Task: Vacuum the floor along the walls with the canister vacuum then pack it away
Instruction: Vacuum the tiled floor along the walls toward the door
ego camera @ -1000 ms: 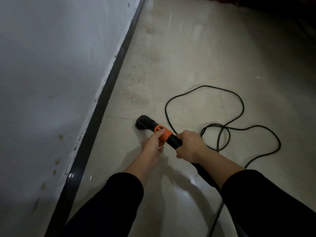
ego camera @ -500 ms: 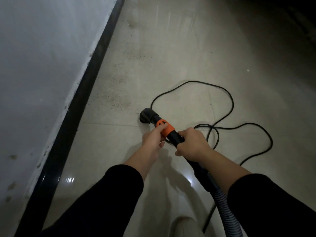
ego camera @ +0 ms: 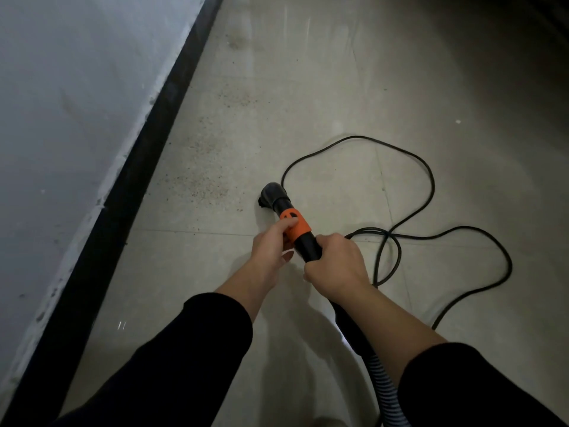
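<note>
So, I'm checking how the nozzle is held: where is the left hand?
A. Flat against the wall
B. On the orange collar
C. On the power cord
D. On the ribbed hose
B: the left hand has its thumb on the orange collar just behind the nozzle, while the right hand grips the black tube behind it.

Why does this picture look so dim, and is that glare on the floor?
Head view: dim light, the top right corner falling into darkness; pale streaks of glare on the glossy beige tiled floor; soft shadow under the left hand and right hand on the black vacuum nozzle with orange collar; wide-angle lens stretches the edges.
</note>
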